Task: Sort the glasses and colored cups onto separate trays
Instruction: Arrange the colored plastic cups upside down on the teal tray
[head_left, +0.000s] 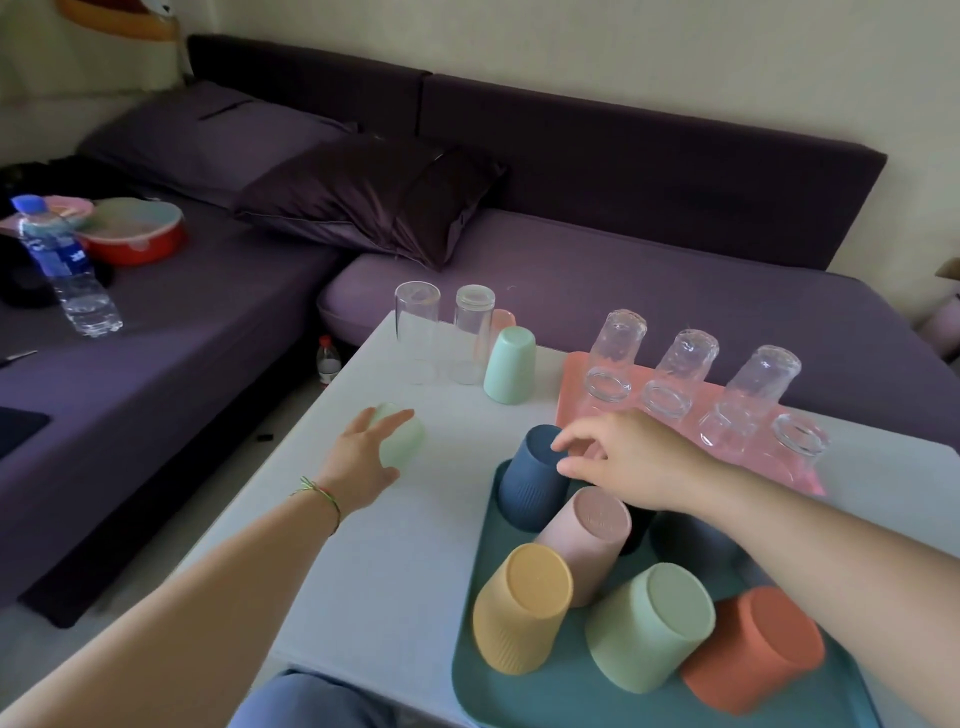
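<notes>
Our left hand (363, 457) wraps round the green cup (410, 444) standing upright on the tabletop (415, 545) just left of the teal tray (478, 691), so we judge it the nearer hand, while our right hand (623, 462) pinches the blue cup (530, 488) at that tray's far corner.

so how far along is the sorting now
Mostly done. Several glasses stand upside down on the pink tray, and colored cups fill the teal tray. In hand: the left hand grips a pale green cup on the table; the right hand holds the navy cup on the teal tray. Left: two tall glasses, a mint cup and a peach cup.
</notes>
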